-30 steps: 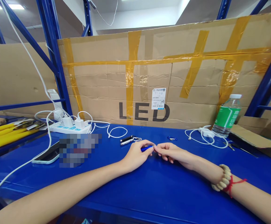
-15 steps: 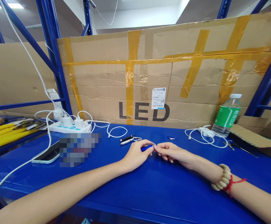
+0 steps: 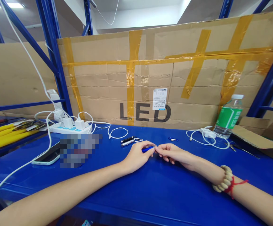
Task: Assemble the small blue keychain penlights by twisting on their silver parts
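My left hand point(image 3: 136, 157) is closed around a slim blue tube point(image 3: 148, 149), which looks like a small penlight with a metallic tip at its right end. At that tip my right hand point(image 3: 168, 153) pinches with thumb and forefinger; whatever tiny part lies between them is too small to make out. Just behind my left hand, a black penlight point(image 3: 127, 139) and a silver penlight point(image 3: 127, 143) lie side by side, a metal clip point(image 3: 138, 140) at their right end. Behind my right hand a small blue carabiner point(image 3: 173, 139) rests on the blue table point(image 3: 164, 191).
On the left are a phone point(image 3: 47, 154), a blurred-out patch and a white power strip point(image 3: 72, 128) with plugs and cables. Toward the right stand a coiled white cable point(image 3: 210, 142), a water bottle point(image 3: 228, 116) and an opened carton point(image 3: 256, 136). A cardboard sheet point(image 3: 103, 81) closes the back.
My hands and the blue tube hold the same position. At the far left edge, what looks like another person's hand has gone out of view, and a dark red item shows there.
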Demonstrator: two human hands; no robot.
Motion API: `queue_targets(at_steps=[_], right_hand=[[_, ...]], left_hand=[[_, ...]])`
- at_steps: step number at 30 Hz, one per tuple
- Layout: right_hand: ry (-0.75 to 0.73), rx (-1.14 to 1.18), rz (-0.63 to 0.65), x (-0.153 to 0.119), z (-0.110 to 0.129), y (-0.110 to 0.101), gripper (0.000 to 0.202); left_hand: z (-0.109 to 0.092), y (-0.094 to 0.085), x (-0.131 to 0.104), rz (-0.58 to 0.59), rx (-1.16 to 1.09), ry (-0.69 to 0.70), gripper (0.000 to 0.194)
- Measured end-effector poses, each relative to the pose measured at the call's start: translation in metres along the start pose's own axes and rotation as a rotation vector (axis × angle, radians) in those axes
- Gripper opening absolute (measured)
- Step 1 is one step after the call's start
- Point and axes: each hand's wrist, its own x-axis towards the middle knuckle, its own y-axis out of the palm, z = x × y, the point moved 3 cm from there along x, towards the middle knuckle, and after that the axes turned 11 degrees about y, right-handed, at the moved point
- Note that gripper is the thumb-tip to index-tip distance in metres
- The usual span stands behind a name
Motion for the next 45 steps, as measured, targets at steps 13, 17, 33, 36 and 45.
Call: queue_targets(at_steps=[13,17,33,36,45], right_hand=[[0.006,0.000,-0.008,-0.0008,0.0033,0.0006,0.056],[0.007,-0.002,-0.010,-0.0007,0.0026,0.0001,0.057],[0.006,-0.004,-0.008,0.0004,0.0025,0.0009,0.055],[0.007,-0.005,-0.012,0.0009,0.0018,0.0005,0.055],[-0.002,-0.004,-0.005,0.0011,0.0004,0.0004,0.055]], left_hand=[[0.0014,0.0005,0.0004,0.001,0.001,-0.009,0.019],[0.0013,0.0003,-0.0001,0.000,-0.001,-0.010,0.019],[0.0009,0.0001,0.0001,0.000,0.005,-0.008,0.019],[0.0011,0.0004,0.0002,0.000,0.004,-0.009,0.019],[0.0005,0.0002,0.0001,0.002,0.006,-0.009,0.019]])
